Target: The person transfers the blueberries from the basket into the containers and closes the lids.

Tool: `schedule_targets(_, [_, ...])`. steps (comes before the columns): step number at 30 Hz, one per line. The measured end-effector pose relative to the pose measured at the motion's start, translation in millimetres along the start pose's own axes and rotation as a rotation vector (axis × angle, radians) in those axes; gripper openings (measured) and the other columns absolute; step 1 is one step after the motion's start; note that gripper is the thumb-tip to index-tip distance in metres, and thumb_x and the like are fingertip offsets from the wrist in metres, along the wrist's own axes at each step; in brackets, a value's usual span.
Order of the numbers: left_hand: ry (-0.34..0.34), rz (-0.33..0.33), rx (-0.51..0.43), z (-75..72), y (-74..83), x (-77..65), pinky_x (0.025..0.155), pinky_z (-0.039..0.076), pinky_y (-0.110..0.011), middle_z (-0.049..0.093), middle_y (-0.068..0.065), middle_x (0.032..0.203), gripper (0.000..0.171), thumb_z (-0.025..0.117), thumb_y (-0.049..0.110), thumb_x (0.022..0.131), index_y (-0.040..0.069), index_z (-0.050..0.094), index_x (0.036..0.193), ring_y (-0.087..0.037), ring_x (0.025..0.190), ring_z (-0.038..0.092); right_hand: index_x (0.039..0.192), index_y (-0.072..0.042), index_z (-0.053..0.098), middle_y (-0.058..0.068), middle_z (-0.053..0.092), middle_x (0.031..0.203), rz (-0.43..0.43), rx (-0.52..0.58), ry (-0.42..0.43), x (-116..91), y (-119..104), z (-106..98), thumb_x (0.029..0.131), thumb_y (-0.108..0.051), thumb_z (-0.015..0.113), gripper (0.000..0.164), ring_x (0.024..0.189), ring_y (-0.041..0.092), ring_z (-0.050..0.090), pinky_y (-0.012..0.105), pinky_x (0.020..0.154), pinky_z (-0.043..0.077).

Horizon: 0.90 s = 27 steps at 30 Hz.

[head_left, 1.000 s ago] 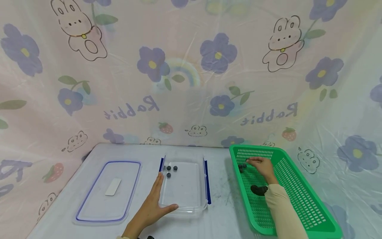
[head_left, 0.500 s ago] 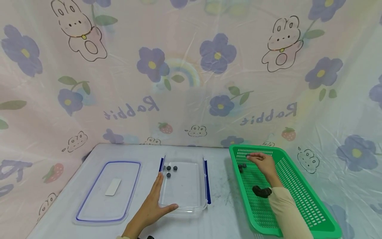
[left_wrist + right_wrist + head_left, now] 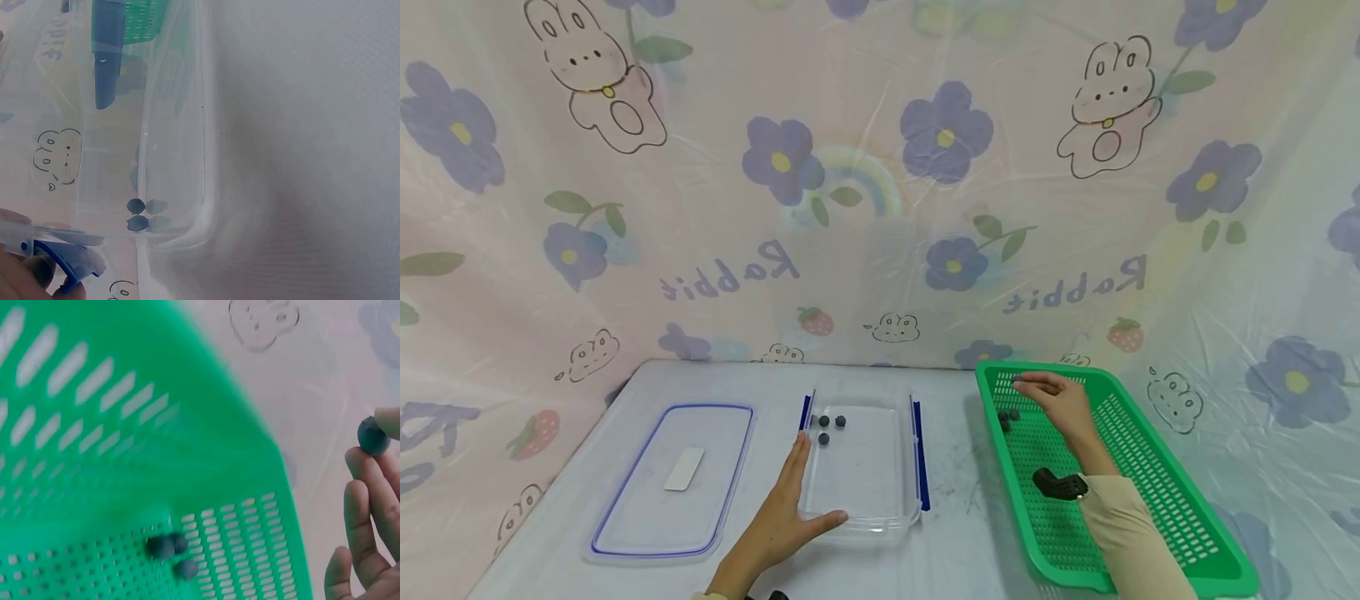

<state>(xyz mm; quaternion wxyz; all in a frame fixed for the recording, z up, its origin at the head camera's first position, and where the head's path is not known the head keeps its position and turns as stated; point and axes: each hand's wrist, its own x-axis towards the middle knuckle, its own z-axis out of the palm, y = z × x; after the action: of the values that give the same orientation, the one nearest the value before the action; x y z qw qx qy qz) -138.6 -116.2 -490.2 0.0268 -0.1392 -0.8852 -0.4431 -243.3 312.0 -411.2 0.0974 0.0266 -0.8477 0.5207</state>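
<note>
My right hand (image 3: 1064, 408) is raised over the far left corner of the green basket (image 3: 1186, 523). It pinches one blueberry (image 3: 374, 436) between thumb and fingertips, the other fingers spread loosely. Several more blueberries (image 3: 164, 547) lie in the basket's corner below. A clear plastic container (image 3: 880, 527) stands mid-table with a few blueberries (image 3: 824, 439) in its far left corner. At its left side rests my left hand (image 3: 782, 512), fingers fairly straight and thumb spread along the near end. The left wrist view shows those fingers by a blue latch (image 3: 69, 259), partly hidden.
A clear lid (image 3: 655, 525) with a blue seal and a white label (image 3: 685, 469) lies left of the container. Another blue latch (image 3: 922, 467) hangs open on the container's right side. A patterned curtain (image 3: 865, 250) rises behind the white table (image 3: 958, 550).
My right hand has lifted slightly from the basket's far left corner with a blueberry pinched in it. The left hand and the container have stayed in place.
</note>
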Motion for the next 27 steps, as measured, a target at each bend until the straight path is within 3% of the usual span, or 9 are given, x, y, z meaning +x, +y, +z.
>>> schedule_targets(5, [0.0,0.002,-0.005,0.5,-0.4,-0.2,0.108,0.02,-0.062,0.0,-0.009,0.162,0.116,0.079,0.051,0.076,0.009,0.006,0.157,-0.032,0.145,0.007,0.122,-0.001,0.064,0.006,0.069,0.107,-0.009,0.04,-0.016,-3,-14,7,0.09,-0.036,0.07,0.048,0.099,0.004,0.059,0.049,0.095,0.044])
schedule_targets(11, [0.0,0.001,-0.009,0.7,-0.1,0.2,0.108,0.02,-0.063,-0.001,-0.008,0.162,0.116,0.079,0.052,0.076,0.01,0.006,0.157,-0.033,0.145,0.007,0.12,-0.002,0.065,0.006,0.07,0.105,-0.022,0.052,-0.024,-4,-28,21,0.089,-0.036,0.071,0.046,0.098,0.012,0.062,0.034,0.086,0.049])
schedule_targets(18, [0.0,-0.003,-0.01,0.5,-0.5,-0.6,0.108,0.02,-0.062,-0.001,-0.008,0.162,0.117,0.079,0.052,0.076,0.011,0.004,0.157,-0.034,0.144,0.007,0.117,-0.001,0.066,0.009,0.069,0.102,-0.065,0.107,-0.059,-3,-45,44,0.089,-0.031,0.073,0.042,0.094,0.013,0.063,0.051,0.09,0.048])
schedule_targets(27, [0.007,0.003,-0.007,-0.2,-1.0,0.5,0.109,0.02,-0.061,-0.001,-0.008,0.162,0.117,0.079,0.052,0.076,0.011,0.004,0.157,-0.032,0.145,0.007,0.113,-0.003,0.068,0.008,0.07,0.1,-0.088,0.116,-0.086,1,-68,72,0.085,-0.028,0.077,0.038,0.095,0.017,0.063,0.039,0.083,0.052])
